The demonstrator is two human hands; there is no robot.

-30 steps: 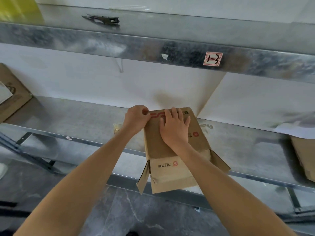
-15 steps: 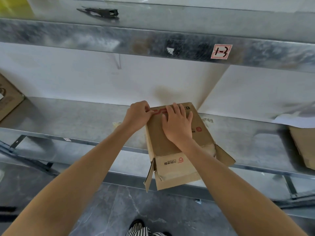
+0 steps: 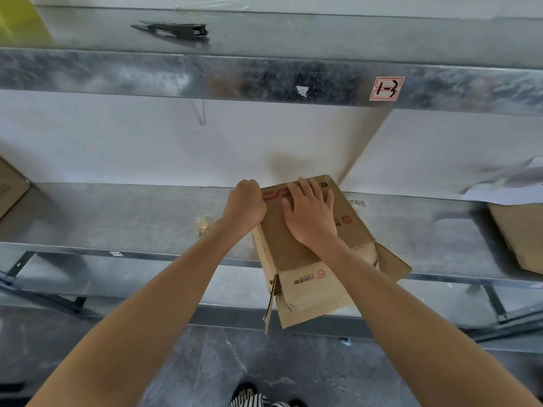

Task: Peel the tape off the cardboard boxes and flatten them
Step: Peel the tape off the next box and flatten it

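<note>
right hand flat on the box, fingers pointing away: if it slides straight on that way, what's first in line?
The right hand would run over the red print and off the cardboard box's far edge. After that, probably the white back wall behind the shelf; the gap between them is hard to judge.

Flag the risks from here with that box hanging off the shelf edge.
1. The cardboard box overhangs the shelf front; if the right hand lifts, it may tip to the floor.
2. The left hand is pinching at the far left corner; a hard pull could tear cardboard rather than tape.
3. The loose flap hangs down and could snag.
</note>
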